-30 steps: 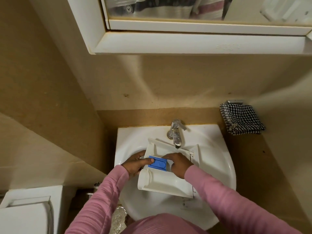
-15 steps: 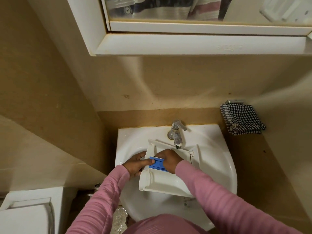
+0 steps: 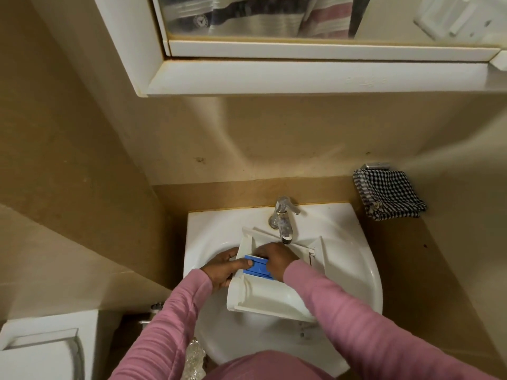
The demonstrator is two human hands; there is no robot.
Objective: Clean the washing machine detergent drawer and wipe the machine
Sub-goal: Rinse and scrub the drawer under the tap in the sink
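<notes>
A white detergent drawer [image 3: 263, 296] lies across the white sink [image 3: 354, 259] under the chrome tap [image 3: 282, 219]. A blue insert [image 3: 259, 267] sits in the drawer's middle. My left hand [image 3: 225, 270] grips the drawer's left side, its thumb lying on the blue insert. My right hand [image 3: 273, 257] is curled over the insert's far edge inside the drawer; its fingertips are hidden. No water stream is visible from the tap.
A checked cloth [image 3: 388, 197] hangs on the wall to the right of the sink. A mirror cabinet [image 3: 274, 75] juts out overhead. A white toilet cistern [image 3: 46, 349] stands at the lower left. Tan walls close in on both sides.
My right hand has moved left and back over the blue insert, from the drawer's right compartment. The left hand keeps its hold on the drawer.
</notes>
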